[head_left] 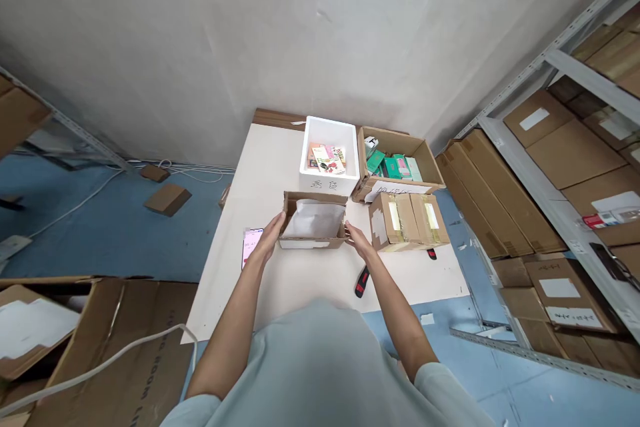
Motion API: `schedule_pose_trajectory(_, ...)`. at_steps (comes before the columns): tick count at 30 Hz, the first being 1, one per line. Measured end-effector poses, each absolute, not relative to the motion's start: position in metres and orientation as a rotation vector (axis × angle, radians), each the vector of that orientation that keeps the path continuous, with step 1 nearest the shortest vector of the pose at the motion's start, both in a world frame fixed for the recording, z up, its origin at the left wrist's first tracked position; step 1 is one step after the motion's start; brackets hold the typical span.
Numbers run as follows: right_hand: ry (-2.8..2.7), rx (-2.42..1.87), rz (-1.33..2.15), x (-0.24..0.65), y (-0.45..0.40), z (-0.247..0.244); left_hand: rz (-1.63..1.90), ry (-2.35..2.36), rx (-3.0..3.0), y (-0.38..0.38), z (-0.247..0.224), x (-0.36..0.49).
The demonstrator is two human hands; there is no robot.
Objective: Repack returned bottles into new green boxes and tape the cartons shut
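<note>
An open cardboard box (289, 240) stands on the white table in front of me, with white sheet material (317, 219) inside it. Its left end is held by my left hand (270, 237), thumb near the top edge. At the opposite end, the fingers of my right hand (357, 239) press against the right wall, so the box sits between both hands. To the left lies a phone (250, 243) with a lit screen. A black and red box cutter (361, 281) rests near my right forearm.
Behind the box are a white bin (330, 183) with colourful packets and a larger carton (425, 163) of green boxes. Taped cartons (407, 220) stand to the right on the table (225, 280). Shelving (560, 207) lines the right side; a big carton (135, 347) is lower left.
</note>
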State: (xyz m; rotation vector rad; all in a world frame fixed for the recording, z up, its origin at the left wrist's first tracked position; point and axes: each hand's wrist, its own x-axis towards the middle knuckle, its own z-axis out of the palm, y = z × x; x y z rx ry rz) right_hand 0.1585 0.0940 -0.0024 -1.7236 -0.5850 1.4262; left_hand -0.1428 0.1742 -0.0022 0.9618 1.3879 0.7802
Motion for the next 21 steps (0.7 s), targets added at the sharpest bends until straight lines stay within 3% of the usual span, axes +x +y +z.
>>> schedule_pose_trajectory(4,-0.593,-1.734,1.392,0.153,0.076,0.01,0.693,1.334,1.011,0.163,0.012,-0.151)
schedule_pose_trajectory(11,-0.605,-1.595,1.192,0.164,0.014,0.054,0.768,1.212,1.279,0.148,0.084,-0.147)
schedule_pose_trajectory(21,-0.391,-1.605,0.676,0.205,-0.164,0.133,0.497,0.727,1.4,0.109,0.141,-0.037)
